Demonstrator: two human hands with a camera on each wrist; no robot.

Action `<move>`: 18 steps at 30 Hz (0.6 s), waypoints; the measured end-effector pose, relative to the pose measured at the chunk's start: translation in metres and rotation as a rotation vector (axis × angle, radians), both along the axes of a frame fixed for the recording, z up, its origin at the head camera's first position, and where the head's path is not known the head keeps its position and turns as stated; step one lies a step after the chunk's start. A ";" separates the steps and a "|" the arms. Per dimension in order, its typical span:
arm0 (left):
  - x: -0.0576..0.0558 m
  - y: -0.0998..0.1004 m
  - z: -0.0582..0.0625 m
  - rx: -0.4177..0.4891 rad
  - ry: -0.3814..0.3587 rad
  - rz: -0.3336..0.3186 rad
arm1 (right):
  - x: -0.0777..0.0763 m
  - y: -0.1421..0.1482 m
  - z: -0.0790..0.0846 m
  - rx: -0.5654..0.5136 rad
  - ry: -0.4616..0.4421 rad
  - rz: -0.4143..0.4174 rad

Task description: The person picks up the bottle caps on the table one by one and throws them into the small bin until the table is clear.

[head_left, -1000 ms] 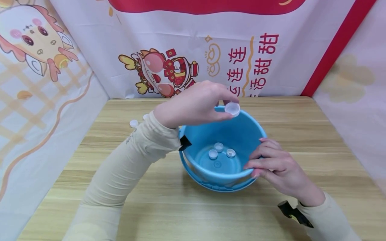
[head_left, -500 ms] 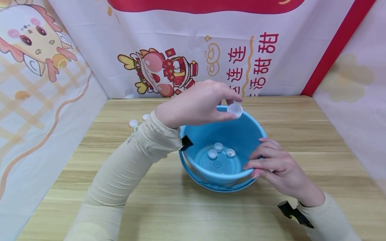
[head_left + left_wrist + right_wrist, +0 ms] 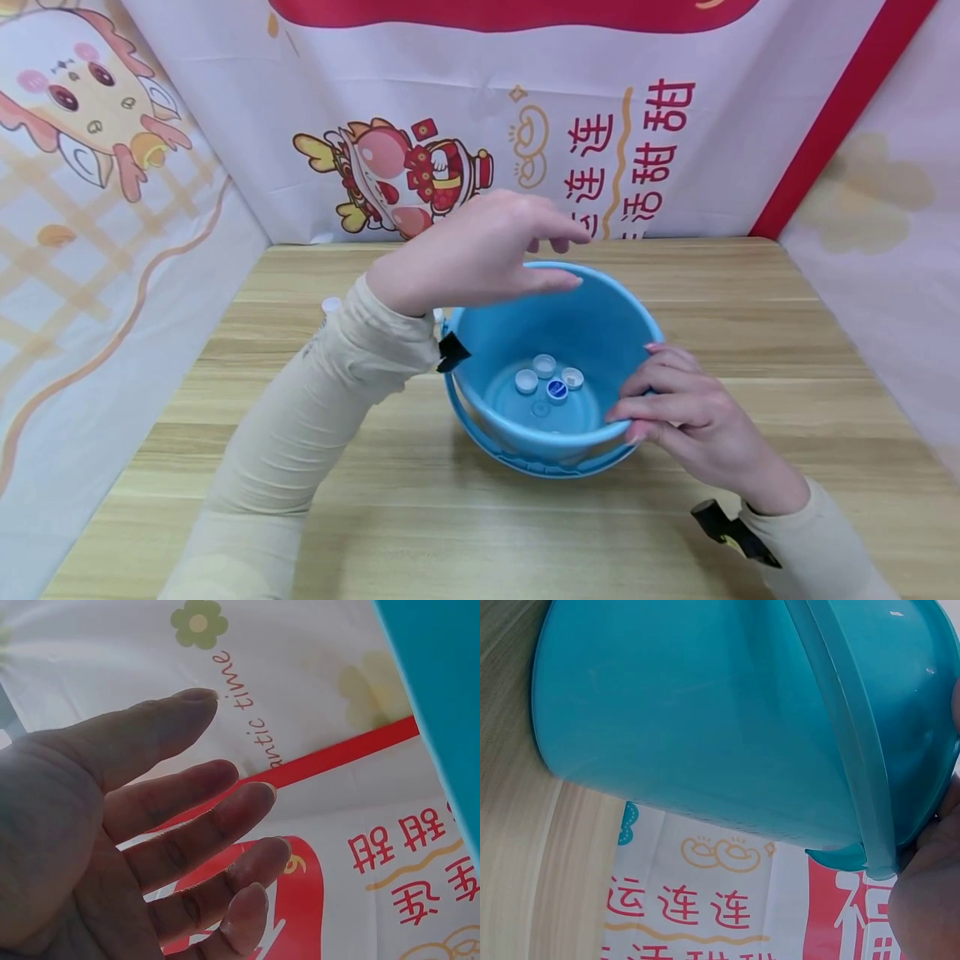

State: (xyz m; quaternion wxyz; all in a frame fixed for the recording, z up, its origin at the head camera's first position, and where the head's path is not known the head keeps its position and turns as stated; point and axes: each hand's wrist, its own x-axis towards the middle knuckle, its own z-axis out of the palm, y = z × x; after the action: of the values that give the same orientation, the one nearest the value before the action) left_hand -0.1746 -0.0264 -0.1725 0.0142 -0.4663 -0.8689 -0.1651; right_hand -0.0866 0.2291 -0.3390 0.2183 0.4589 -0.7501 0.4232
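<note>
A light blue bucket [image 3: 600, 321] stands on the table, its mouth facing up. Inside, on the floor, lie several bottle caps: white ones [image 3: 527, 382] and one with a blue printed top [image 3: 557, 391]. Above the bucket's far left rim hovers my left hand [image 3: 491, 254], thumb and fingers spread apart; the left wrist view shows its palm and fingers [image 3: 199, 832] holding nothing. My right hand [image 3: 686, 408] grips the rim at the near right, fingers inside and thumb outside. The right wrist view shows the bucket's outer wall [image 3: 690, 712] and part of that hand [image 3: 930, 900].
A loose white cap [image 3: 331, 306] lies on the wooden table [image 3: 480, 533], partly behind my left sleeve [image 3: 300, 425]. The bucket's handle [image 3: 540, 469] hangs along its near side. Printed cloth [image 3: 480, 75] walls the table at the back and sides.
My left hand has let go of the cap it held, and its fingers have parted. That cap, blue side up, now lies in the bucket. The right hand has stayed on the rim.
</note>
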 end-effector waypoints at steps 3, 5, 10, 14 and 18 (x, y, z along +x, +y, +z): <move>-0.001 -0.008 0.000 0.014 -0.013 0.028 | 0.000 0.000 0.000 -0.003 0.004 0.003; -0.003 -0.015 0.000 0.024 -0.023 0.047 | 0.000 0.000 0.000 -0.004 0.007 0.003; -0.011 -0.039 -0.004 0.052 -0.040 0.111 | 0.000 0.000 0.001 -0.004 0.011 0.004; -0.021 -0.063 -0.013 0.067 -0.043 0.195 | 0.000 0.000 0.002 -0.002 0.011 0.006; -0.034 -0.091 -0.029 0.044 -0.075 0.289 | 0.001 0.001 0.002 -0.001 0.007 0.008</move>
State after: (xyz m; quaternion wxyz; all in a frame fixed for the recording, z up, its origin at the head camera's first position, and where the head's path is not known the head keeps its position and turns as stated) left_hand -0.2081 -0.1176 -0.2015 0.0158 -0.3295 -0.9231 -0.1978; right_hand -0.0860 0.2297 -0.3373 0.2194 0.4632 -0.7474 0.4226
